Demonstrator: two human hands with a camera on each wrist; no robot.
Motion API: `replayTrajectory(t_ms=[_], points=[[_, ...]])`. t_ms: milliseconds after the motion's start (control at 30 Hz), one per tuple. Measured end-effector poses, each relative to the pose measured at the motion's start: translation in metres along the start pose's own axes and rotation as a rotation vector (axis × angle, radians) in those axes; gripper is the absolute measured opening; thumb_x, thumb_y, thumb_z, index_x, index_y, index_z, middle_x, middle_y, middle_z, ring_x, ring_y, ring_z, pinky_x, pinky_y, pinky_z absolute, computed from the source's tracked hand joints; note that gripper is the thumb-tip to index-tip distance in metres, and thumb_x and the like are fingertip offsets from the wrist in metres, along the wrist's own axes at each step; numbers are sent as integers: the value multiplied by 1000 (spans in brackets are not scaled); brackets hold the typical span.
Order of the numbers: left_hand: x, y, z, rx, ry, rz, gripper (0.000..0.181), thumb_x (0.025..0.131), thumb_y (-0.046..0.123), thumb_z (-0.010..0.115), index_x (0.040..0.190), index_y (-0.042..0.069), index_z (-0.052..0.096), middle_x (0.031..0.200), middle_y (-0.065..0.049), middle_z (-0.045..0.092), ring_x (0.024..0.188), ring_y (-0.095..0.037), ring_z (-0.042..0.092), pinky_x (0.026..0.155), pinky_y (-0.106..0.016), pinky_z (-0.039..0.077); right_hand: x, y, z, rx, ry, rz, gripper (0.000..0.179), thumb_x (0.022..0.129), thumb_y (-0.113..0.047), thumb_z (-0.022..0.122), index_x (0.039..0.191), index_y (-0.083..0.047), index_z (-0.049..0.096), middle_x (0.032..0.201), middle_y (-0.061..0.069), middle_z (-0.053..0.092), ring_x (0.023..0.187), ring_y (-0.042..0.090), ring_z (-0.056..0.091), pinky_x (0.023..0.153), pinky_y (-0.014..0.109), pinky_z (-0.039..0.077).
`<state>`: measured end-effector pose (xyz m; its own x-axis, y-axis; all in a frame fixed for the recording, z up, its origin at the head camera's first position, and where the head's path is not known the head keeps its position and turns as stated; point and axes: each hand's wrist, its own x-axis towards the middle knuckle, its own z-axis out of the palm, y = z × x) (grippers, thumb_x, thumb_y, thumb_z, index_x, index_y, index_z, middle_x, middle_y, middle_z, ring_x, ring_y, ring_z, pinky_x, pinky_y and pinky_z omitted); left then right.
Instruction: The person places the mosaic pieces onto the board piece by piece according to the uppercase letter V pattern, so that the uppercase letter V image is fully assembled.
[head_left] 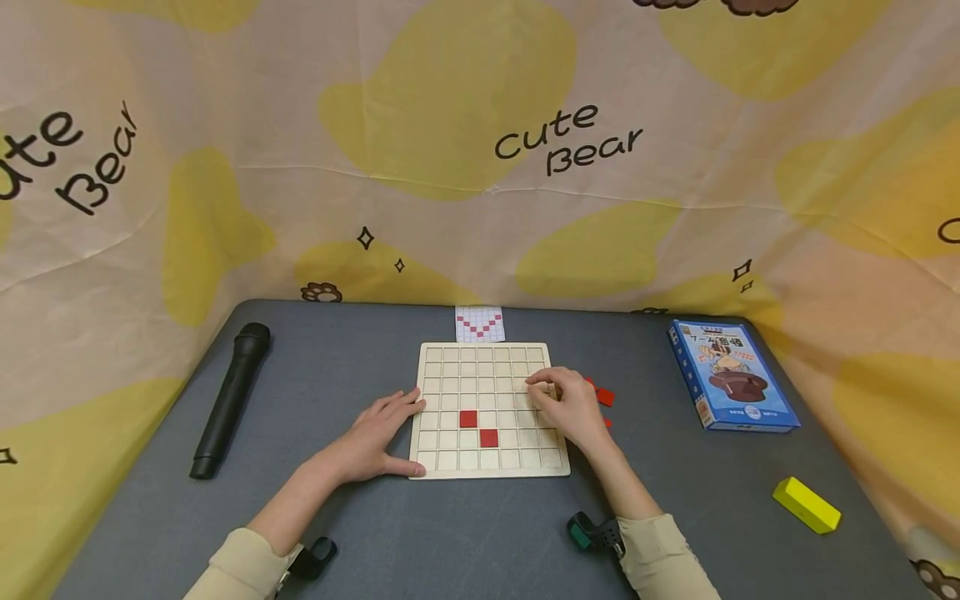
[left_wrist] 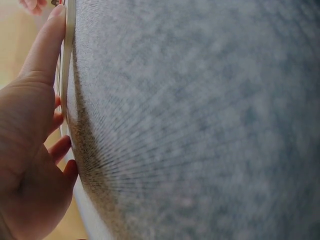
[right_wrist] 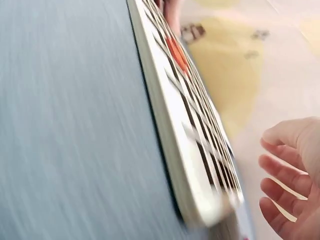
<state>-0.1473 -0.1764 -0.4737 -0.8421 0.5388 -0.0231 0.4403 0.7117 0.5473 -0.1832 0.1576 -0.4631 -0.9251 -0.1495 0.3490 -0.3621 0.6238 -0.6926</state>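
Note:
A square cream board (head_left: pixel 450 457) with a raised grid lies on the grey table. Two red square tiles, an upper one (head_left: pixel 468 419) and a lower one (head_left: pixel 489 437), sit in its cells on a diagonal. At the board's left side, my left hand (head_left: pixel 372 439) rests with spread fingers on the edge and its thumb by the near corner. Over the board's right part is my right hand (head_left: pixel 568 407), fingers bent. The right wrist view shows this hand's fingers (right_wrist: pixel 287 175) loosely curved and apart, with nothing visible between them.
Several loose red tiles (head_left: pixel 605 397) lie right of the board, partly hidden by my right hand. A pattern card (head_left: pixel 480 325) touches the board's far edge. A black microphone (head_left: pixel 231 400) lies left; a blue box (head_left: pixel 735 375) and a yellow block (head_left: pixel 807 505) lie right.

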Motion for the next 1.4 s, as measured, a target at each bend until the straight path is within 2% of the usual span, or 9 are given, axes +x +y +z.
replayTrajectory(t_ms=[100,233,333,500,700,1100,1400], points=[[0,0,0,2,-3,-3,98,74,56,78,149,7,38,158,-11,27,144,-37,22,109,-63,22,1,15,-18,-92,9,41,10,85,-14,75,94,-11,77,98,6,71,86,29,57,76,41,43],[-1,-1,1,4,-10,-10,99,74,59,76,149,7,38,159,-11,26,144,-37,21,109,-63,22,1,33,-40,-203,-15,118,16,86,-21,76,97,-10,76,104,12,69,96,32,55,85,49,43],[-1,-2,1,6,-11,-10,99,75,61,75,149,7,38,159,-11,25,144,-37,20,109,-63,21,-1,43,-52,-268,-35,170,22,85,-25,77,99,-8,75,110,16,66,103,35,53,87,51,44],[-2,-3,1,5,-7,-9,98,75,60,76,149,8,38,159,-11,25,144,-38,20,109,-63,21,-3,50,-62,-342,-77,205,31,84,-31,77,102,-6,74,117,20,62,110,39,49,89,54,44],[-2,-2,1,5,-9,-13,99,75,60,76,149,8,38,159,-10,25,144,-37,21,109,-62,21,-4,53,-62,-404,-95,203,33,82,-33,78,99,-5,73,115,21,62,109,41,51,89,55,45],[-1,-1,2,2,-13,-16,99,75,60,76,150,8,37,159,-10,25,144,-37,20,109,-63,21,-6,55,-59,-366,-70,227,30,82,-30,77,99,-5,73,117,21,62,110,40,50,87,54,46],[0,0,0,0,-12,-9,98,75,57,77,150,8,37,159,-11,25,144,-37,20,109,-62,21,-1,44,-47,-222,-48,207,32,83,-28,79,105,-5,73,121,19,61,112,38,49,93,54,41]])
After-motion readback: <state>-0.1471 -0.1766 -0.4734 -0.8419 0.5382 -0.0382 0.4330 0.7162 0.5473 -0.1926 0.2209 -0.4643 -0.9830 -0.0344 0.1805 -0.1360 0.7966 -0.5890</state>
